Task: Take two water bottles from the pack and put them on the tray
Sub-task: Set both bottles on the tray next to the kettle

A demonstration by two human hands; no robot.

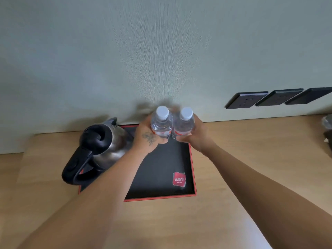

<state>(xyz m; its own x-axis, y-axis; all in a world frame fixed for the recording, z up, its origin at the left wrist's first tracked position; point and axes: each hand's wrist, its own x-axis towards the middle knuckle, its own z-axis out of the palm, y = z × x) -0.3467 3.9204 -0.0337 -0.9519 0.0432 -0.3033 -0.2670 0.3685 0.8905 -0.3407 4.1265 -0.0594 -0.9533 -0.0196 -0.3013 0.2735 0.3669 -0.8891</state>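
Two clear water bottles with white caps and red labels stand side by side over the far part of a black tray (192,169) with a red rim. My left hand (146,140) grips the left bottle (161,123) around its lower body. My right hand (197,136) grips the right bottle (184,124) the same way. The bottles touch each other and are upright. Their bases are hidden by my hands, so I cannot tell whether they rest on the tray. The pack is mostly out of view.
A steel kettle (100,146) with a black handle stands on the tray's left part, close to my left hand. A red logo card (179,179) lies near the tray's front right. Dark wall sockets (246,100) sit at the right. Something clear (327,123) lies at the table's right edge.
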